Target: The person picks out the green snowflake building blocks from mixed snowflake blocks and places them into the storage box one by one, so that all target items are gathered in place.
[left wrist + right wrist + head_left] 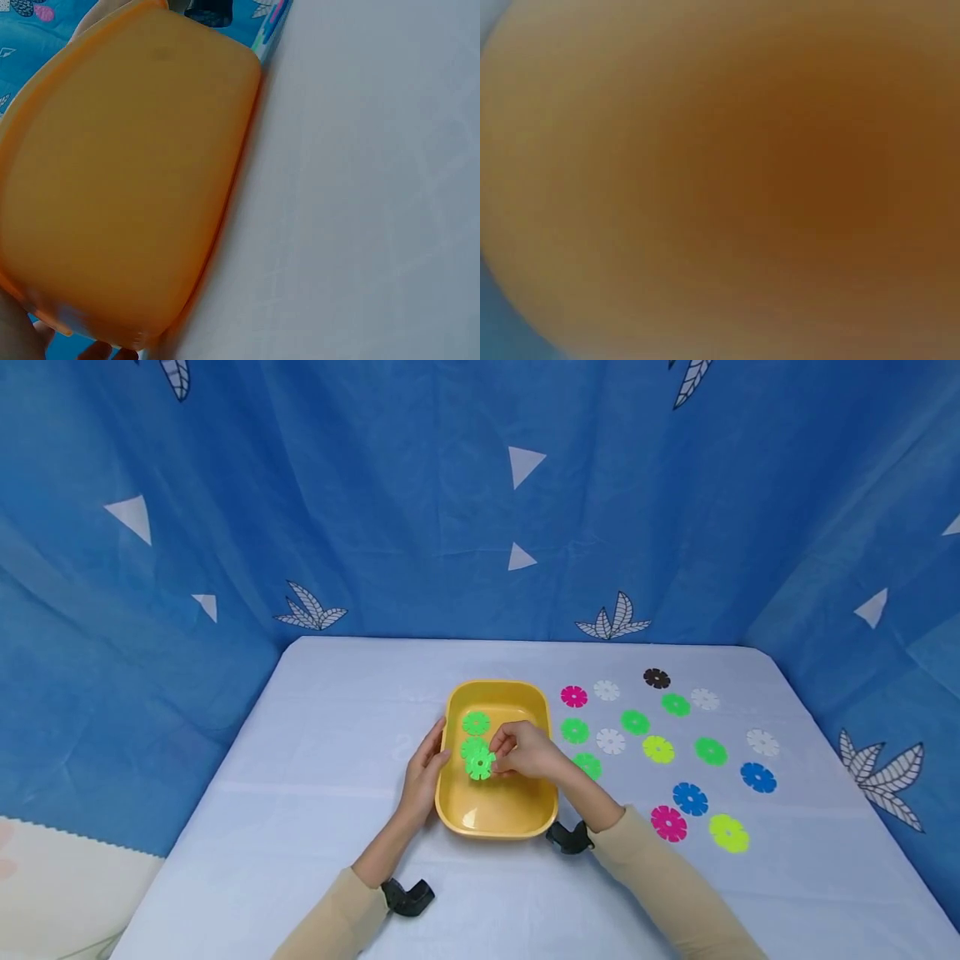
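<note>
White tabletop (322, 727); only head view shows right hand (529, 752) pinching green disc (479, 765); left hand (422, 781) grips tray (498, 814).

Plain beige sleeves (667, 881); black curved wrist cameras (408, 899).

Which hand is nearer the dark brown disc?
Right. The right hand is over the yellow tray, left of and nearer the person than the dark brown disc; the left hand is farther left, at the tray's left rim.
</note>
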### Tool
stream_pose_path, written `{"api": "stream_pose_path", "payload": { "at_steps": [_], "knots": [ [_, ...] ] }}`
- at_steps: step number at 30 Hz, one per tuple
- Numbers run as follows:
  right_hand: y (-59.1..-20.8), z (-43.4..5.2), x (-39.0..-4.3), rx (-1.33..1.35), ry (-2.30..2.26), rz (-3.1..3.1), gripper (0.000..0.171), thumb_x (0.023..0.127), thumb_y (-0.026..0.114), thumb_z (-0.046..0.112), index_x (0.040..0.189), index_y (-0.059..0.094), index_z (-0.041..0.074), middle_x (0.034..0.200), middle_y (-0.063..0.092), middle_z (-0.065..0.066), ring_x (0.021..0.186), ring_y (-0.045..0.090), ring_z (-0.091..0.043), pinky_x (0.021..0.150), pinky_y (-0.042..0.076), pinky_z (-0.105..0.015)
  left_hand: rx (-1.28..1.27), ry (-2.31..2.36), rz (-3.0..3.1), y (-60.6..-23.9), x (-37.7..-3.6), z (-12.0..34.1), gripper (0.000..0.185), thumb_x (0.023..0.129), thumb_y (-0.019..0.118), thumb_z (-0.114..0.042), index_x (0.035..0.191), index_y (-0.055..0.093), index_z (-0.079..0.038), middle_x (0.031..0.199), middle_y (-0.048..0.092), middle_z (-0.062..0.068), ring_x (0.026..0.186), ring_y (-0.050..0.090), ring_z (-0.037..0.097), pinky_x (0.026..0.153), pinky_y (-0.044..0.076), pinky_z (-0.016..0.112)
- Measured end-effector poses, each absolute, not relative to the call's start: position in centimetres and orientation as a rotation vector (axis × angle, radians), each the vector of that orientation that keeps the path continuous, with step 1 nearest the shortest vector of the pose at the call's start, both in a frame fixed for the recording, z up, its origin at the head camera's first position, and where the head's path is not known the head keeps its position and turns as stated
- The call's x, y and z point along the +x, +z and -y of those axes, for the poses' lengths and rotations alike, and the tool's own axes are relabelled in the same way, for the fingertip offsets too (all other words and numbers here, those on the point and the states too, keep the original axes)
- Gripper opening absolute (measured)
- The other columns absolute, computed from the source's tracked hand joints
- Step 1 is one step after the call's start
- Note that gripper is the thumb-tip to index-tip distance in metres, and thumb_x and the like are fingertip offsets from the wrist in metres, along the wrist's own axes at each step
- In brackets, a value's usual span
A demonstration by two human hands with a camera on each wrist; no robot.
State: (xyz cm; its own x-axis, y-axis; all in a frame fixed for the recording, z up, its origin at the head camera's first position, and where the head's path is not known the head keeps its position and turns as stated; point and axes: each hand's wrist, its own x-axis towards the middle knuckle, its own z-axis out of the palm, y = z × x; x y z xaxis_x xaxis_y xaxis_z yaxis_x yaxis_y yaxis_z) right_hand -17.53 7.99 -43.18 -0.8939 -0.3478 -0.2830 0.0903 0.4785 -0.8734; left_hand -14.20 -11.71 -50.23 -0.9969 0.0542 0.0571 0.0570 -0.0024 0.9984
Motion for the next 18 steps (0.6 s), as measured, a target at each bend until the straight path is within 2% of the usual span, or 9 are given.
{"api": "stream_pose_path", "payload": {
  "at_steps": [9,18],
  "knots": [
    [-44.8,-7.1,-17.4,-0.185,-1.391,-2.202,0.02,0.078,0.07,-0.011,0.094,0.061,-0.006,0.072,0.059,-0.008,0.059,0.069,-0.019,0.055,0.058,-0.027,-0.142,-2.229,2.195,-50.4,-14.2,11.7,0.053,0.101,0.044,-0.011,0.154,0.033,-0.014,0.161,0.027,0.004,0.149,0.025,0.023,0.113,0.029,0.017],
    [-44.8,-7.0,-17.3,-0.154,-1.381,-2.197,0.021,0.077,0.072,-0.01,0.094,0.06,-0.006,0.07,0.06,-0.009,0.06,0.07,-0.019,0.054,0.058,-0.027,-0.133,-2.22,2.223,-50.2,-14.1,11.7,0.053,0.102,0.043,-0.011,0.154,0.032,-0.017,0.162,0.025,0.003,0.149,0.024,0.022,0.116,0.028,0.023]
  ]
}}
